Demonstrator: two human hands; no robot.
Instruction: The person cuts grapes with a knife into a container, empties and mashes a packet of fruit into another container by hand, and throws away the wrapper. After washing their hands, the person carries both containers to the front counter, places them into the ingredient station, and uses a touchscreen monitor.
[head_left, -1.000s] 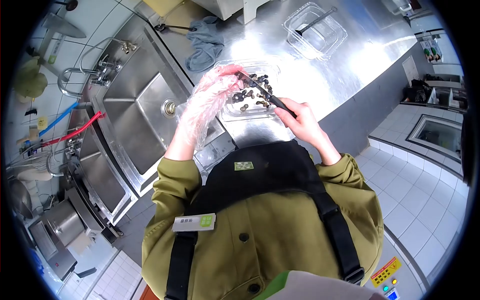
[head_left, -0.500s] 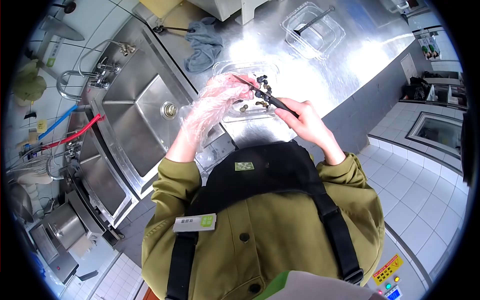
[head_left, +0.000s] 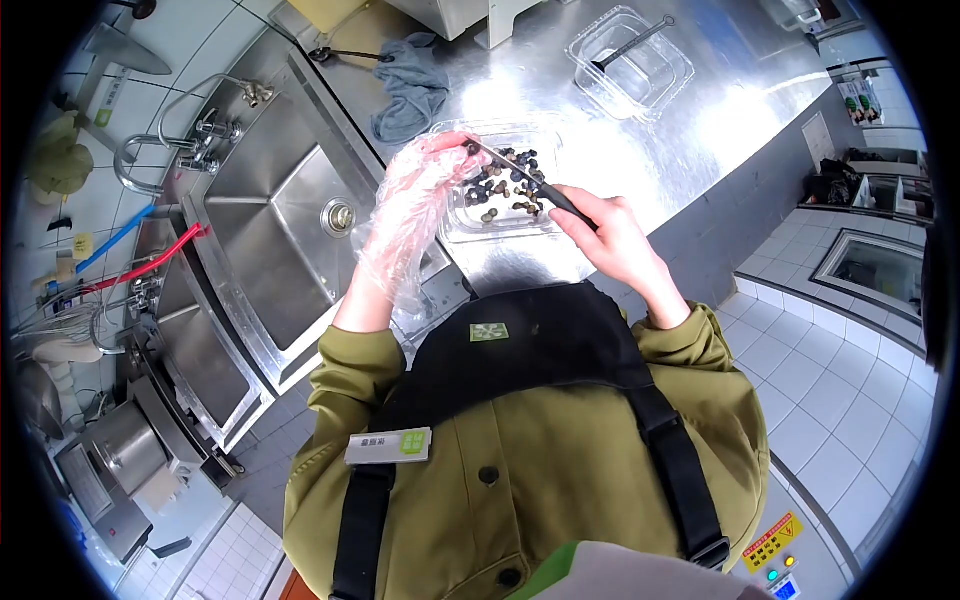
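Steel counter [head_left: 720, 105] spreads from 11 to 2 o'clock, glaring white in patches. Sink [head_left: 270, 250] at 10 o'clock, beside the counter. Clear tub [head_left: 650, 100] on the counter at 1 o'clock, well apart from the hands; a dark-ended utensil [head_left: 635, 42] leans in it. Clear tray [head_left: 500, 234] on the counter at 12 o'clock, under both hands' work.

Left hand [head_left: 430, 165] at 11 o'clock, in a loose clear plastic glove [head_left: 400, 225], over the tray's 10 o'clock side. Grip narrow: fingertips pinch one small dark piece [head_left: 470, 148]. Right hand [head_left: 612, 237] at 2 o'clock, bare, closed round the handle of a knife [head_left: 556, 198]. Crumpled blue-grey cloth [head_left: 410, 95] at 11 o'clock, near the tray. Knife blade slants over the tray toward 10 o'clock, tip at the left fingertips; whether it touches the piece, cannot tell. Smallest: loose dark berries [head_left: 525, 158] scattered inside the tray, some bluish, some brown.
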